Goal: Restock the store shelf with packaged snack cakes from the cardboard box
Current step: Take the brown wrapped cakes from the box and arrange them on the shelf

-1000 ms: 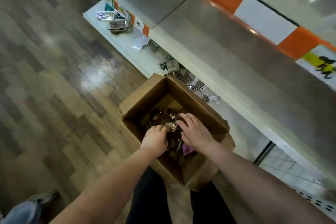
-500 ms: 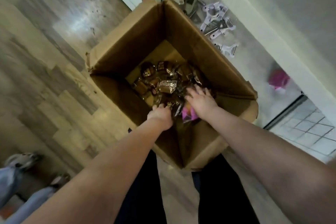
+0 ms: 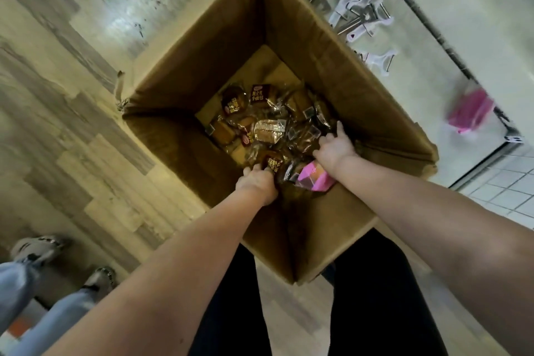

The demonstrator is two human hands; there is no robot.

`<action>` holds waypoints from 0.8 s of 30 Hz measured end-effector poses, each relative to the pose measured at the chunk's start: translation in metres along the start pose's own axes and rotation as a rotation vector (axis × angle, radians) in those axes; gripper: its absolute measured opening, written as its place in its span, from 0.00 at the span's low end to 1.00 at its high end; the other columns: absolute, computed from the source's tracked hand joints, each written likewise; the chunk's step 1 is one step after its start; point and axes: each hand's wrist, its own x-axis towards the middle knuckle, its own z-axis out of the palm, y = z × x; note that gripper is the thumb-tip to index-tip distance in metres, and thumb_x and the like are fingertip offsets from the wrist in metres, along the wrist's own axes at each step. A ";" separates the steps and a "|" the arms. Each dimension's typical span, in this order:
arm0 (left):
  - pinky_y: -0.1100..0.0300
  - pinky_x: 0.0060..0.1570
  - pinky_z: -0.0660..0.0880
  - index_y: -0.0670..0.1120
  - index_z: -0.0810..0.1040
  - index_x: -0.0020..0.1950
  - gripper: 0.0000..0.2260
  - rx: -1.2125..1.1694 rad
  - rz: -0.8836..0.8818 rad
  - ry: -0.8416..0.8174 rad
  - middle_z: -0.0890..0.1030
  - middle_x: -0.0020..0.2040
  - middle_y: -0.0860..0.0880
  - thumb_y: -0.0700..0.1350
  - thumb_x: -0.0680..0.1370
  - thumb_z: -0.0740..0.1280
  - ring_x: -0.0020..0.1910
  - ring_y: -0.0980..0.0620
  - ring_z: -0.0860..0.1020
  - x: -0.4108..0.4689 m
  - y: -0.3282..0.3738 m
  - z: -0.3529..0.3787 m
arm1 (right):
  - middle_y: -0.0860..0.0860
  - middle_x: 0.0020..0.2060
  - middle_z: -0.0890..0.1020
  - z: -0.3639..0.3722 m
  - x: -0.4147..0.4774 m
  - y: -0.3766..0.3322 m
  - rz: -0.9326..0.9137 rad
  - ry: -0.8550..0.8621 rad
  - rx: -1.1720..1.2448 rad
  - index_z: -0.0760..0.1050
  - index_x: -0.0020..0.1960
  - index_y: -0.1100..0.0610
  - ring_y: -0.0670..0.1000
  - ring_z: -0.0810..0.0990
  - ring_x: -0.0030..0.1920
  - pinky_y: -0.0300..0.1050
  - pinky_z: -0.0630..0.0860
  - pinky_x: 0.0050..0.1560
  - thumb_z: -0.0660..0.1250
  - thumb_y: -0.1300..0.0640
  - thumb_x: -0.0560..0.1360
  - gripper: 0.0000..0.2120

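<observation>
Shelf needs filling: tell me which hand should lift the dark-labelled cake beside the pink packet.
Left, likely: the left hand touches that dark-labelled cake; the right hand lies farther off.

Down in the cardboard box, fingers of the left hand are buried among the snack cakes, and the right hand fingertips too; neither grip shows. A pink packet lies half under the right wrist. Beyond, a pink thing is a blur. A bystander's 2 legs run off the edge.
</observation>
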 end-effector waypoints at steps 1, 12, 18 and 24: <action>0.47 0.68 0.64 0.47 0.61 0.75 0.26 0.003 0.000 0.012 0.59 0.75 0.43 0.48 0.78 0.64 0.72 0.39 0.58 -0.004 0.001 -0.005 | 0.58 0.68 0.70 -0.001 -0.006 0.003 -0.010 -0.003 0.047 0.67 0.70 0.52 0.59 0.68 0.68 0.68 0.49 0.72 0.64 0.52 0.77 0.22; 0.45 0.66 0.68 0.47 0.62 0.73 0.24 -0.239 0.118 0.433 0.66 0.71 0.44 0.47 0.78 0.63 0.70 0.42 0.64 -0.110 -0.002 -0.125 | 0.52 0.49 0.77 -0.092 -0.112 0.024 0.167 0.282 0.818 0.64 0.67 0.53 0.55 0.79 0.50 0.44 0.70 0.39 0.69 0.46 0.72 0.28; 0.47 0.62 0.71 0.47 0.63 0.72 0.24 -0.245 0.044 0.535 0.70 0.67 0.43 0.44 0.77 0.62 0.65 0.41 0.70 -0.205 -0.046 -0.201 | 0.51 0.49 0.77 -0.172 -0.208 0.050 0.120 0.446 0.765 0.63 0.64 0.55 0.55 0.80 0.50 0.46 0.73 0.39 0.70 0.50 0.72 0.26; 0.48 0.63 0.70 0.45 0.65 0.71 0.23 -0.272 0.164 0.739 0.71 0.67 0.41 0.44 0.77 0.62 0.65 0.40 0.70 -0.310 -0.036 -0.284 | 0.53 0.45 0.78 -0.272 -0.312 0.099 0.071 0.697 0.742 0.64 0.61 0.54 0.55 0.80 0.45 0.45 0.74 0.39 0.70 0.52 0.72 0.23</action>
